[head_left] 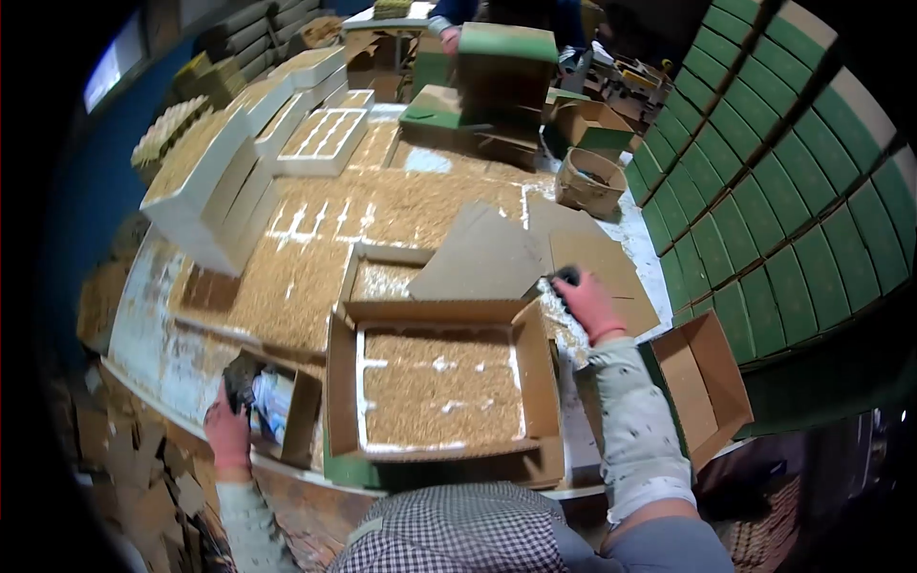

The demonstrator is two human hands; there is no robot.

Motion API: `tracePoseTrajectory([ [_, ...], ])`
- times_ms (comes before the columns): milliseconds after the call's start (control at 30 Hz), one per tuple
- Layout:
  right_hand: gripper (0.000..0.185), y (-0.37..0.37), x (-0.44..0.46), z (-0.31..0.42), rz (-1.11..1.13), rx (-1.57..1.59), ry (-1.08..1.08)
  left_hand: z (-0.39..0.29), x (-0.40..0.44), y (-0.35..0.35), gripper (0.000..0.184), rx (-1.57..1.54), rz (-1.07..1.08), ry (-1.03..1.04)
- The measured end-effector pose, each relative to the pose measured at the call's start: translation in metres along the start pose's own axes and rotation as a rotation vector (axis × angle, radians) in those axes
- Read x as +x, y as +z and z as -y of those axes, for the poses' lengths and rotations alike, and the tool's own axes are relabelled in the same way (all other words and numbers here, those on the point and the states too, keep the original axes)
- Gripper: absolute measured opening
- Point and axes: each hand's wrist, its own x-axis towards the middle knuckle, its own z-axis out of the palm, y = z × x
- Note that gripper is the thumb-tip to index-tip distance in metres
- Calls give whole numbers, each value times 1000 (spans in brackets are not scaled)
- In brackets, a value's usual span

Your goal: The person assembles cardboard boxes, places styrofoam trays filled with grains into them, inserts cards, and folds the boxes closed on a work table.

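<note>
At the lower centre of the frame, an open cardboard carton stands on the worktable, its walls surrounding a level bed of loose, straw-coloured filling crossed by white marks. To the right, the gloved right hand lies at the lower corner of a grey cardboard sheet, fingers curled; whether they grip the sheet or a separate dark object cannot be told. At lower left, the left hand is bent at the outer side of a small box containing white and blue packets; its fingertips merge with dark material there, and its closure is likewise unclear. The sheet is probably light and fairly stiff, best held by opposite edges, since one corner alone would let it sag. The carton is presumably heavier and calls for level support beneath two facing walls, as its filling could spill. Green boxes stand stacked at right; at upper centre, a co-worker's hand adjoins a raised green-and-brown box.
</note>
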Motion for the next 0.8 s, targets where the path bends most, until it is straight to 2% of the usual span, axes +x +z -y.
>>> tracePoseTrajectory([
  [67, 50, 63, 17, -52, 147, 229, 70, -46, -12, -36, 56, -210, -416, 159],
  [133, 63, 156, 53, -107, 356, -55, 292, -126, -35, -91, 54, -700, -245, 446],
  [200, 69, 177, 68, -94, 316, 207, 337, -195, -43, -125, 49, -471, -50, 1002],
  [233, 62, 183, 68, -83, 63, 375, 259, -210, -46, -124, 50, -468, 12, 1009],
  [267, 58, 154, 71, -54, 5, 303, 296, -217, -47, -119, 51, -465, 80, 1015],
  [300, 54, 155, 87, -63, -134, 223, 232, -214, -45, -116, 57, -447, 169, 993],
  [333, 51, 117, 84, -49, -222, 196, 54, -209, -44, -117, 61, -481, 124, 962],
  [367, 46, 76, 89, -40, -108, 59, 183, -204, -47, -116, 65, -525, 87, 927],
  [433, 36, 0, 70, 1, -283, -47, 84, -190, -49, -113, 77, -630, -8, 915],
  [467, 26, -33, 43, 24, -407, -72, -217, -187, -52, -117, 74, -656, -116, 899],
  [500, 22, -46, 25, 54, -429, 292, -388, -191, -51, -119, 68, -813, -212, 883],
  [533, 24, -66, -19, 97, -289, 137, -534, -198, -49, -122, 61, -963, -319, 864],
  [600, 24, -44, -79, 138, 7, -190, -968, -208, -50, -148, 55, -953, -390, 910],
  [633, 24, -19, -116, 146, 133, -317, -1005, -220, -47, -174, 54, -631, -335, 970],
  [667, 23, 5, -142, 146, 260, -447, -1031, -231, -43, -176, 44, -426, -283, 1019],
  [733, 27, 30, -156, 139, 591, -249, -888, -239, -39, -153, 37, -125, 166, 1013],
  [800, 39, 46, -152, 120, 711, -106, -843, -242, -35, -112, 34, 194, 452, 1078],
])
